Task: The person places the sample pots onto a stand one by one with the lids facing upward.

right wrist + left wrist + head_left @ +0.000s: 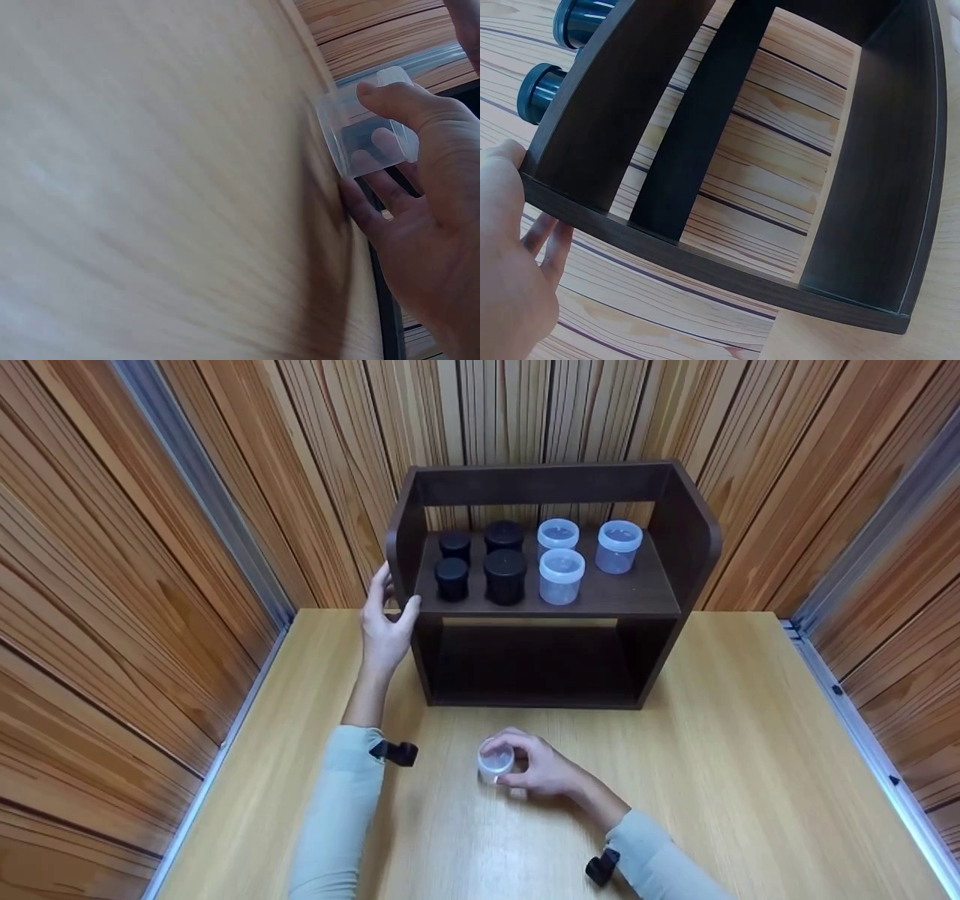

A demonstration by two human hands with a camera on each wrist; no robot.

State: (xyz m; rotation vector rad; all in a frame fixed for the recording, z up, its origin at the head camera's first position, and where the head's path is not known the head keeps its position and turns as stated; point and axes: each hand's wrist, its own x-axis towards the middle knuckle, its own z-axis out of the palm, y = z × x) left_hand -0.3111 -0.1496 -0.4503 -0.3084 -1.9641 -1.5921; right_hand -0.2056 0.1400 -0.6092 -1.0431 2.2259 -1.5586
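My left hand point(386, 634) grips the left side panel of a dark brown two-tier shelf point(540, 660), thumb at the front edge and fingers behind it. In the left wrist view the same hand point(514, 247) lies at the panel's edge. Low over the table in front of the shelf, my right hand point(541, 765) holds a small clear plastic jar point(493, 765) between thumb and fingers. The right wrist view shows this jar point(367, 127) from the side, close to the tabletop; whether it touches is hard to tell.
On the upper tier, several black-lidded jars point(505, 577) stand at the left and three clear jars point(561, 577) at the right. A light wooden table point(750, 750) lies below. Wood-patterned walls point(795, 472) rise behind and at both sides, with metal rails point(870, 757) along the table edges.
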